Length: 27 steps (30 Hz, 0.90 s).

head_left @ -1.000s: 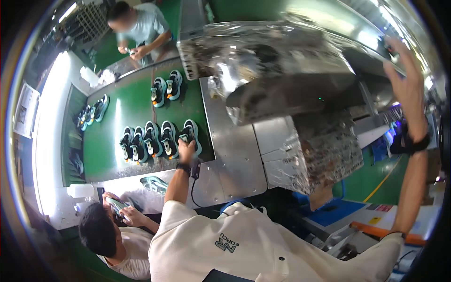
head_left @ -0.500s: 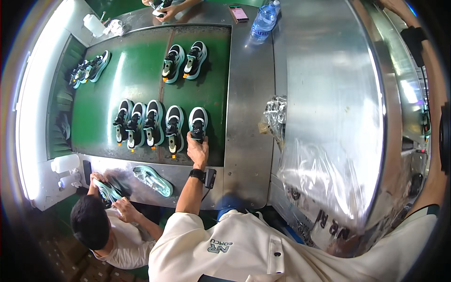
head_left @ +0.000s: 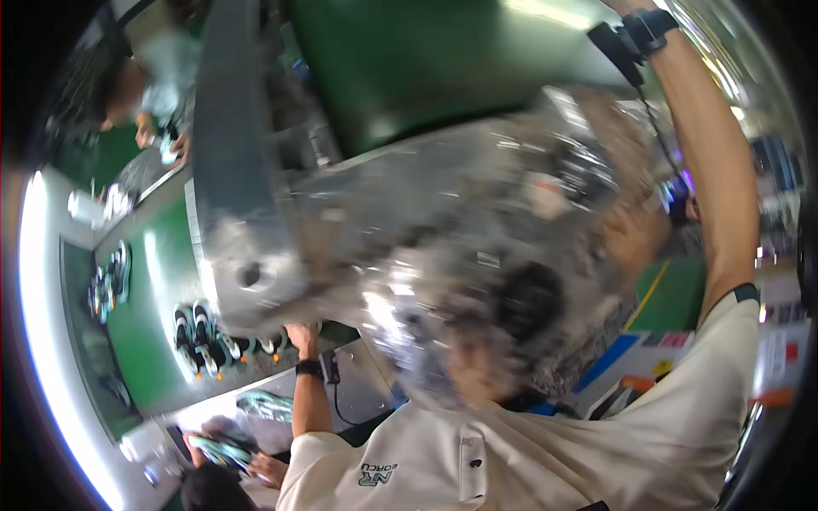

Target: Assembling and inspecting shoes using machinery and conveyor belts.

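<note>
My left hand [head_left: 302, 338], wearing a black wrist strap with a cabled box, reaches to the near edge of the green belt. Its fingers are partly hidden behind a metal housing, so I cannot tell whether they grip anything. Closest to it is a black-and-white sneaker [head_left: 273, 342] with an orange tab, and more such sneakers [head_left: 202, 336] stand in the row to the left. My right arm stretches up at the far right. Only the base of my right hand [head_left: 629, 4] shows at the top edge; its fingers are out of the picture.
The metal housing [head_left: 239, 170] juts across the view beside blurred clear plastic bags [head_left: 477, 289]. A co-worker at the lower left holds a teal shoe part [head_left: 220, 451]; a teal sole [head_left: 266, 405] lies near. Another person's hands [head_left: 162, 145] work beyond the belt. A second green belt [head_left: 400, 77] runs behind.
The view has swung to the right, with blur. My left hand, earlier on a sneaker, now sits partly behind the metal housing. More of my right arm shows, raised toward the top edge.
</note>
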{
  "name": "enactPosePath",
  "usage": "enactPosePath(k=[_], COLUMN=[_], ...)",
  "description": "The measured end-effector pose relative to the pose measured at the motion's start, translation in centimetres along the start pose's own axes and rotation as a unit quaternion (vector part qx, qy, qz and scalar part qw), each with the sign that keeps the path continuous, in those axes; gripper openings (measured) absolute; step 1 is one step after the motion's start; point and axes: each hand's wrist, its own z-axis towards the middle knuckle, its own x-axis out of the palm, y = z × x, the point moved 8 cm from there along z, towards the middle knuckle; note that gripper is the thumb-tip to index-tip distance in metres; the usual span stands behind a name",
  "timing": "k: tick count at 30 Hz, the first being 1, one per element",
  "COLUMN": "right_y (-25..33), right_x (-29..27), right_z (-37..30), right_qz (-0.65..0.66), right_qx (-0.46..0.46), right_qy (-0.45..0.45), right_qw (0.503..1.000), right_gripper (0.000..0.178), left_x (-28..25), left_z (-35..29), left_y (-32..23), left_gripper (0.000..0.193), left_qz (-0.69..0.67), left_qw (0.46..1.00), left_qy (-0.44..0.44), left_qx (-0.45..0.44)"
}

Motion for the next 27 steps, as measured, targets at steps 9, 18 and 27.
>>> enactPosePath(k=[9, 18, 27], right_y=[3.9, 16.9, 31.3], right_x=[-25.4, -31.5, -27.3], right_z=[-25.9, -58.8, -94.4], right_qz=[0.180, -0.256, 0.090], right_qx=[0.138, -0.013, 0.454], right_qy=[-0.328, -0.273, -0.593], right_qw=[0.917, 0.927, 0.659], right_gripper=[0.026, 0.027, 0.068], left_x=[-24.2, -38.0, -36.4], left_z=[-9.2, -34.4, -62.6], left_y=[-34.4, -61.0, -61.3], left_gripper=[0.058, 0.105, 0.056], left_qz=[-0.580, -0.456, -0.328], left_qw=[0.661, 0.203, 0.141], left_qy=[0.472, 0.863, 0.924], left_qx=[0.057, 0.084, 0.137])
